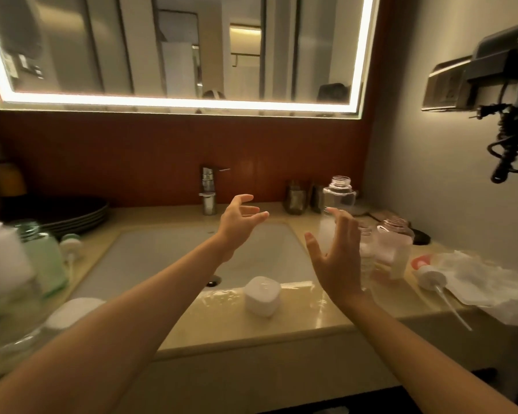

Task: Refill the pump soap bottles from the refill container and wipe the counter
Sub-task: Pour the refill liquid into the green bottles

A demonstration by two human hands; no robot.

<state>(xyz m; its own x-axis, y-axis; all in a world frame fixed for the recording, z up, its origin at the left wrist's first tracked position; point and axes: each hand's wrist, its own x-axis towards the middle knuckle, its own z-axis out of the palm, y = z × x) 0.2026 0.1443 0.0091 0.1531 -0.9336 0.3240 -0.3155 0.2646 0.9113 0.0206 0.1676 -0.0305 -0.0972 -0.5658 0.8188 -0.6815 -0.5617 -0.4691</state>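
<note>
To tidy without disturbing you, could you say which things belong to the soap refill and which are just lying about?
Job: clear bottle, green bottle, pink bottle, pump, white cloth.
Lying about: plates, glasses, hair dryer.

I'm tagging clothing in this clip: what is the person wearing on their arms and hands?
Nothing that shows. The left forearm and right forearm are bare, no sleeves in view; the left hand and right hand carry no gloves, rings, watch or bracelet.
</note>
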